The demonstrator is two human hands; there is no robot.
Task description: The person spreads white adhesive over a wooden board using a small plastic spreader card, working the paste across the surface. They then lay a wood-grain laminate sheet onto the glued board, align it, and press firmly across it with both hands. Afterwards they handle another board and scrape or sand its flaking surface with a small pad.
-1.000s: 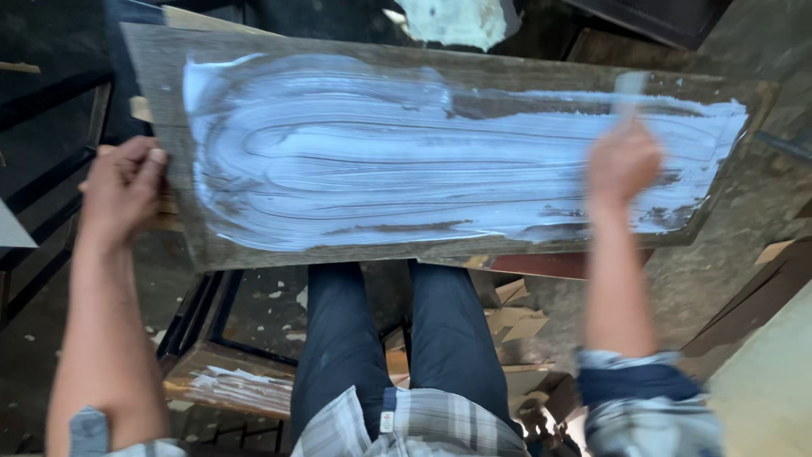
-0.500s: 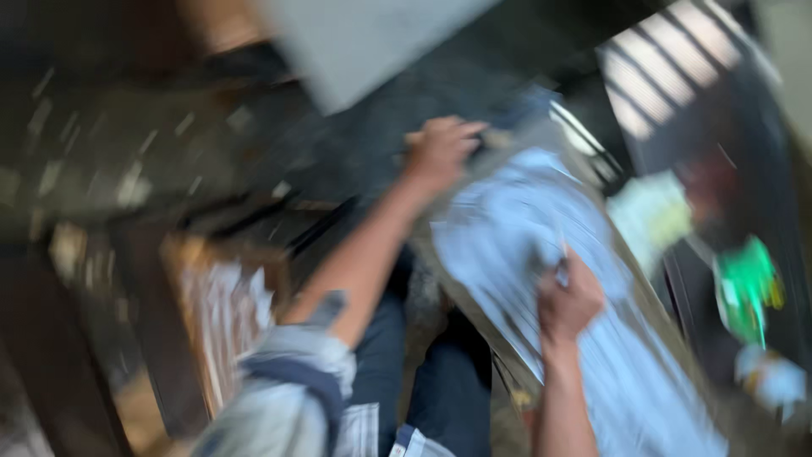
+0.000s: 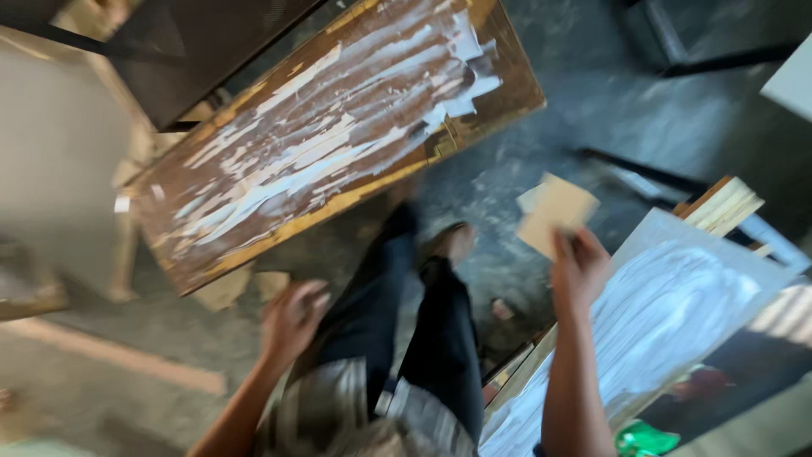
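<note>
A small flat tan card is being pinched by the fingers of the right hand and is being held up above the dark floor. Just under that arm, a board smeared with white paste is lying. The left hand is being held low beside the dark trousers, with nothing in it; the picture is too blurred to tell how its fingers are set. Farther off, a brown board streaked with white is resting.
</note>
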